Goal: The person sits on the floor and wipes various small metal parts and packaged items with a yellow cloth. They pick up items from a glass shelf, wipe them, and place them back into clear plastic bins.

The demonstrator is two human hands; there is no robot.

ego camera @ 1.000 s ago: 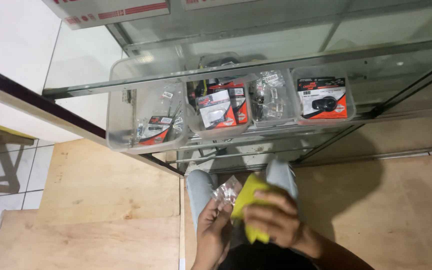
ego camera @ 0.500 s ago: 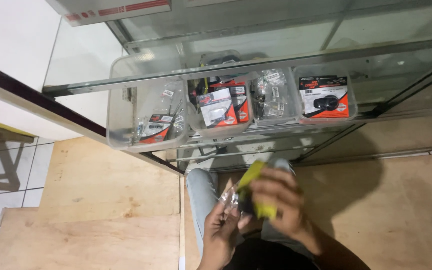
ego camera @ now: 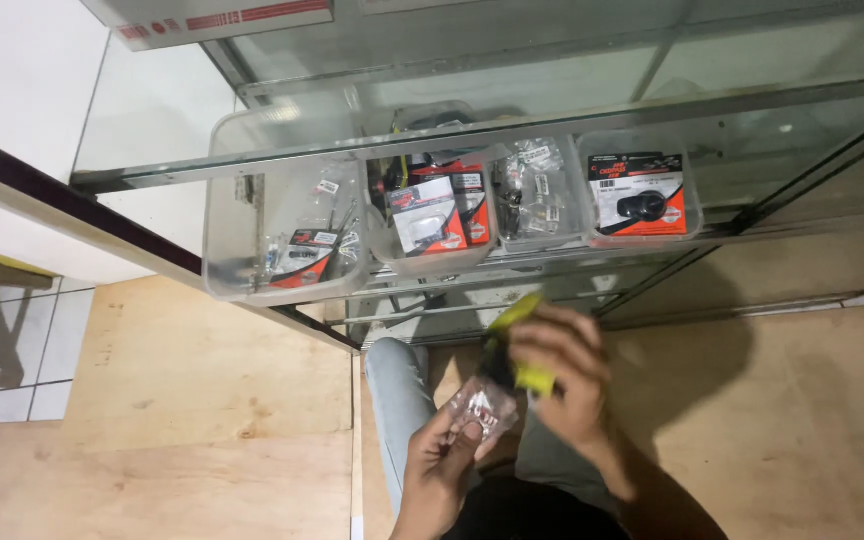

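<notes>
Clear plastic tubs, four in row on glass shelf [ego camera: 802,95]: large tub [ego camera: 252,250], second tub [ego camera: 432,215], third tub [ego camera: 542,195], fourth tub [ego camera: 642,195], all holding packaged small parts. Two hands below, above lap. Left hand [ego camera: 447,465] pinches small clear packet [ego camera: 484,405]. Right hand [ego camera: 562,375] grips yellow-green cloth [ego camera: 520,320], touching packet. Compared with moment ago, cloth lifted higher, hands further apart.

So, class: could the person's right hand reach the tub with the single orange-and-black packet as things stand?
Probably yes. The tub sits open-topped on the glass shelf with nothing between, but the right hand is gripping a yellow cloth.
</notes>
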